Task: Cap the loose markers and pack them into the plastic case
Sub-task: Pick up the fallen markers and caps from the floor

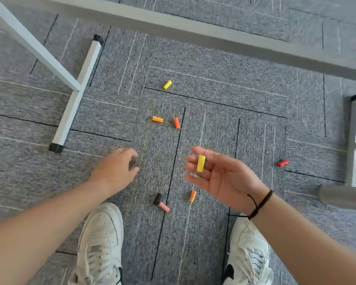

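Eight marker caps in sight: seven on the carpet (214, 233), one in hand.
Left hand (119, 171) fingers curled, contents unclear; black cap (157, 198), pink cap (164, 207), three orange, one yellow, one red on the carpet; right hand (220, 177), fingers apart, carries a yellow cap (201, 163).

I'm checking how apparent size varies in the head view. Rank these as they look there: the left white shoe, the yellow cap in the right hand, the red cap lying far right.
1. Left white shoe, largest by far.
2. Yellow cap, resting on the right hand; it is nearer the camera, so its lead is unsure.
3. Red cap on the carpet.
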Motion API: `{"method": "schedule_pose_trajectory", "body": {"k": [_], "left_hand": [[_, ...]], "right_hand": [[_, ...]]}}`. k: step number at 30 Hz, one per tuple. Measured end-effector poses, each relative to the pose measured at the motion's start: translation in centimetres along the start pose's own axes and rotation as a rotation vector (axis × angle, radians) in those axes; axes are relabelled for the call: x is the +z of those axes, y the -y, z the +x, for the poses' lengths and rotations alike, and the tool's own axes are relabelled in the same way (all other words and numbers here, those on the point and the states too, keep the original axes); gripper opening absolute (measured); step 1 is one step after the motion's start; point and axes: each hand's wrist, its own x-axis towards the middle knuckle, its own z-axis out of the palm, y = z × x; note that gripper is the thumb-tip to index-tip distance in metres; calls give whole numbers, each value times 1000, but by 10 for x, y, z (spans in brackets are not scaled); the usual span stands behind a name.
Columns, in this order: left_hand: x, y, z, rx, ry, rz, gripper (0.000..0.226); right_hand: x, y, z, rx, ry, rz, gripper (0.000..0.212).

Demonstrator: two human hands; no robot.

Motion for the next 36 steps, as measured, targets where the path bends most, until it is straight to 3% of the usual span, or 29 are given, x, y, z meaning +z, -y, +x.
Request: {"method": "schedule_pose_trajectory", "body": {"k": [3,7,9,12,15,17,19,24,28,31,33,35,36], "left_hand": [[8,-6,5,34,78,106,30],[12,-6,14,49,120,186,21],[12,-2,20,29,147,109,20],[1,-7,22,-74,166,-344,19],[-25,-22,7,-286,279,-1304,20],[-42,-21,-6,-333,355,-1720,26],[-55,-16,-19,-336,353,-1856,29],[-72,1,-42,-372,253,-1889,42],[-74,25,-57,-357,245,-1996,51],[-68,43,-57,-290,480,-2138,70],[-58,45,-58,-276,481,-2090,73],[-52,40,-57,-262,555,-2037,63],[-49,36,-55,-281,507,-1993,57]], "right_hand": [[-1,-2,-5,28,47,66,40],[-4,1,-3,31,-58,62,43],[-7,2,-2,33,-120,47,42],[-13,2,-1,46,-200,-41,39],[-22,0,0,46,-306,-211,29],[-28,-2,1,35,-356,-263,24],[-32,-6,2,34,-370,-267,21],[-36,-15,6,90,-384,-417,30],[-39,-18,14,31,-487,-892,36],[-56,-13,28,-232,-665,-1597,21],[-67,-4,37,-322,-638,-1975,26],[-77,4,48,-266,-555,-2184,32],[-79,8,53,-224,-534,-2235,32]]}}
